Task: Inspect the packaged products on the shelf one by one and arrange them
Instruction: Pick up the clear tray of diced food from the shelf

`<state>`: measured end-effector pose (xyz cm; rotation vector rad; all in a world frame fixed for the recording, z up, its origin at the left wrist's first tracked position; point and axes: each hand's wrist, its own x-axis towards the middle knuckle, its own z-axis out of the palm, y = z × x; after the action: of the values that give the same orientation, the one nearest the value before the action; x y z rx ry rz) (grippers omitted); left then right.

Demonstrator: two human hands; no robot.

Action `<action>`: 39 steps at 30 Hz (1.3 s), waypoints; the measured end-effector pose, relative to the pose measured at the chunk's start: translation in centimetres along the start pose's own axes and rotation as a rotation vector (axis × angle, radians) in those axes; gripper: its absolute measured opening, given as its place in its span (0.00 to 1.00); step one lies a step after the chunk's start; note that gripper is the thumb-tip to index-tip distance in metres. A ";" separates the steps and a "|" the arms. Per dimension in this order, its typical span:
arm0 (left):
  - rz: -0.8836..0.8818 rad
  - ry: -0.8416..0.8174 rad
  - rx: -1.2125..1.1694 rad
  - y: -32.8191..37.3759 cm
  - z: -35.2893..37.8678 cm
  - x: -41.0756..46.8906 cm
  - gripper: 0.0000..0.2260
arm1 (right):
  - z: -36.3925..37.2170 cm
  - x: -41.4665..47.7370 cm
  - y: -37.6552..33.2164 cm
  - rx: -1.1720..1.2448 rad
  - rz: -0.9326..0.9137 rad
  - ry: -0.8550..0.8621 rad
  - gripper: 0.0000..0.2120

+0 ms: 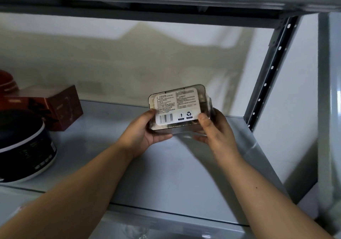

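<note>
Right now my left hand (145, 131) and right hand (215, 128) pinch the clear plastic package (178, 107) label-up above the shelf (166, 174), and its slick sides could slip if I tilt further.

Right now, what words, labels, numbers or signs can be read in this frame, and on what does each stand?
No words or numbers are legible.
White label on the clear plastic package: two columns of print, too small to read.
Same label: barcode, digits unreadable; recycling-arrows sign and figure pictogram, captions blurred.
Red box: dark brush-like marks, blurred.
Black round tin: side print, blurred.
</note>
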<state>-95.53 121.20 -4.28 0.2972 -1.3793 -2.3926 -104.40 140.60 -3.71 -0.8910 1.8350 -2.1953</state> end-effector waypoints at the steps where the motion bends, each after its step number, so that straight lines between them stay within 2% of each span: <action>1: -0.012 0.009 -0.032 0.0 0.1 0.0 0.15 | 0.1 -0.3 -0.1 -0.020 -0.072 -0.051 0.26; 3: -0.021 0.000 -0.032 -0.2 0.1 0.1 0.18 | 0.4 -0.6 0.2 -0.121 -0.173 -0.141 0.29; 6: 0.021 -0.095 0.016 -0.6 -0.1 0.1 0.20 | 1.5 -0.9 0.5 -0.295 -0.290 -0.195 0.23; 10: 0.020 -0.161 -0.007 -0.8 0.4 -0.2 0.23 | 1.8 -0.5 0.8 -0.505 -0.350 -0.196 0.36; 12: -0.055 -0.271 -0.026 -0.6 0.5 -0.9 0.32 | 1.4 -0.5 0.8 -0.642 -0.325 -0.194 0.41; 14: -0.097 -0.424 -0.086 -0.3 0.6 -1.7 0.42 | 1.5 -0.8 0.7 -0.700 -0.316 -0.224 0.41; 16: -0.125 -0.424 -0.131 -0.2 0.6 -2.1 0.47 | 1.7 -1.0 0.8 -0.749 -0.364 -0.240 0.42; 18: -0.144 -0.314 -0.122 0.1 0.6 -1.9 0.42 | 1.9 -1.1 0.9 -0.798 -0.410 -0.207 0.43; 22: -0.081 -0.127 -0.100 0.8 0.5 -1.3 0.30 | 1.0 -0.7 1.3 -0.792 -0.375 -0.058 0.46; 27: -0.021 0.070 -0.031 0.7 0.1 -0.5 0.23 | 0.5 -0.5 0.9 -0.662 -0.387 0.029 0.43; 32: -0.186 0.083 -0.019 0.9 0.0 -0.9 0.20 | 0.3 -0.5 0.3 -0.348 -0.169 0.076 0.34; 36: -0.288 0.072 0.051 0.8 0.2 -1.0 0.23 | -0.2 -0.4 0.2 -0.278 -0.108 0.130 0.20; 39: -0.271 0.116 0.079 0.6 -0.1 -0.6 0.21 | -0.2 -0.3 0.5 -0.295 -0.118 0.122 0.19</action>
<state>-94.78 121.11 -3.83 0.6726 -1.4629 -2.4889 -104.35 140.84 -4.28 -0.9568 2.2631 -2.1205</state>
